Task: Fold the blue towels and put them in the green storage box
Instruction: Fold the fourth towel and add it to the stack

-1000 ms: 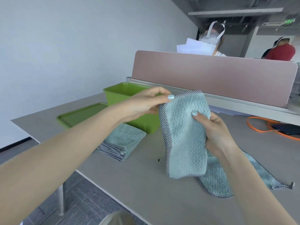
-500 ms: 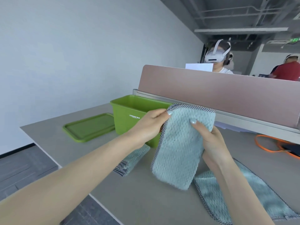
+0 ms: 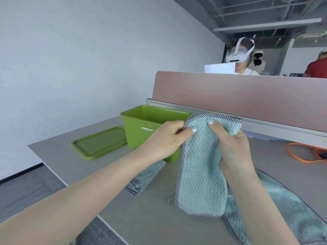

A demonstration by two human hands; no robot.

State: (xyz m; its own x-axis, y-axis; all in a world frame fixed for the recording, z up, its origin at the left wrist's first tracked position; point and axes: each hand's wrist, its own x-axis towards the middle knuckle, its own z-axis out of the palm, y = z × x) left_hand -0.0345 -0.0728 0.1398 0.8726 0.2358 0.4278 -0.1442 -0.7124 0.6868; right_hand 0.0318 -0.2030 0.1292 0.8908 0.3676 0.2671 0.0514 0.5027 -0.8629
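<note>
A folded blue towel (image 3: 200, 175) with checkered trim hangs upright above the table, just right of the green storage box (image 3: 141, 128). My left hand (image 3: 169, 138) pinches its upper left edge. My right hand (image 3: 231, 145) grips its upper right side, thumb on the front. The box stands open with nothing seen inside. Another blue towel (image 3: 286, 214) lies spread flat on the table below my right arm. A stack of folded blue towels (image 3: 145, 177) lies in front of the box, partly hidden by my left arm.
The green lid (image 3: 100, 142) lies flat left of the box. A pink desk divider (image 3: 247, 96) runs along the table's far edge, with people behind it. An orange cable (image 3: 300, 154) lies at the right. The table edge drops to the floor at the left.
The view has tilted upward. Both hands have kept the towel raised and shifted their hold toward its top edge; it now hangs longer and narrower beside the box.
</note>
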